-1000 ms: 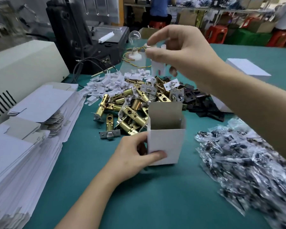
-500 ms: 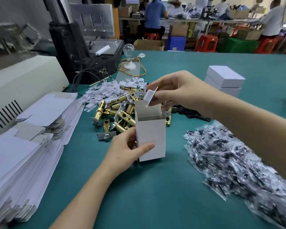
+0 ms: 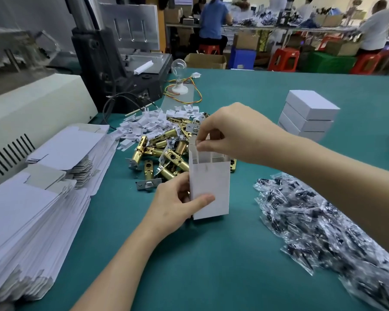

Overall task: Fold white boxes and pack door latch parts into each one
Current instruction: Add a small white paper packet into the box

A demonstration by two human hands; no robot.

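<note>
Our left hand grips the white box, upright on the desk, thumb across its front. Above it, our right hand pinches a white insert at the open mouth; the box's long axis runs straight down from that pinch.

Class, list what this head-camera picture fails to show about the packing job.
All head view.
1. Box contents: front wall hides them.
2. White piece: right hand and box cover most of it.
3. Bags: contents blurred behind shiny plastic.
4. Flat cartons: cut off by left edge.
5. Left hand: fingertips behind box.
</note>
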